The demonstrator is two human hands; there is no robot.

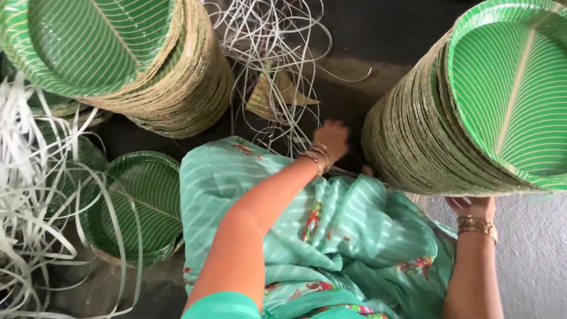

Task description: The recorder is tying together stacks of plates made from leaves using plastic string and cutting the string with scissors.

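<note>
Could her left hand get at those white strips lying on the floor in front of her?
Probably yes. The left hand already sits at the near edge of the loose white strips, with nothing between them; the tall plate stack stands off to its side.

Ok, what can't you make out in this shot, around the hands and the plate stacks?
Head view only:
- Right hand: the fingers are hidden under the tilted stack of green plates.
- Left hand: fingertips lost in dark shadow beside that stack, so any hold is unclear.
- Left plate stack: cut off by the top edge.
- White strips: run off the left edge.
- The floor under the green cloth is covered.
</note>
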